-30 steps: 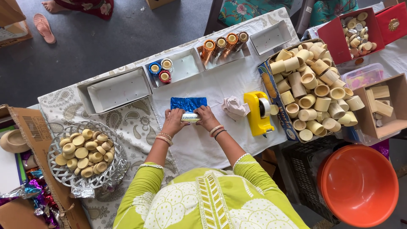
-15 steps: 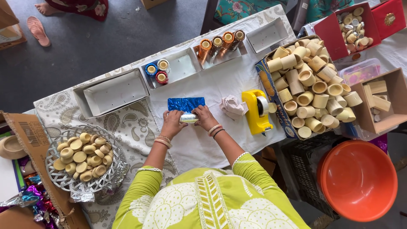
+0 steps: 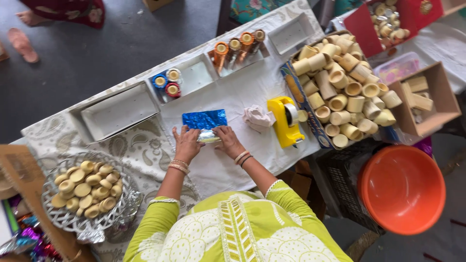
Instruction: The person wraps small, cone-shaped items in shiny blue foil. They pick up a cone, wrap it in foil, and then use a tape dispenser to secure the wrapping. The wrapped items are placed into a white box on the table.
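A sheet of shiny blue foil [image 3: 204, 119] lies flat on the white tablecloth [image 3: 233, 160]. At its near edge rests a small cylinder [image 3: 209, 137] partly rolled in silver-looking foil. My left hand [image 3: 185, 144] presses on the cylinder's left end and my right hand [image 3: 226, 140] on its right end, fingers curled over it. Bangles sit on both wrists.
A yellow tape dispenser [image 3: 286, 121] and a crumpled cloth [image 3: 257, 118] lie right of the foil. A box of several tan cups [image 3: 342, 92] stands further right, and white trays [image 3: 119, 110] line the back. A silver basket of small cups [image 3: 87, 194] is at left, an orange tub [image 3: 402, 188] at right.
Both hands stay on the cylinder at the foil's near edge; they have barely shifted. The camera view has drifted slightly.
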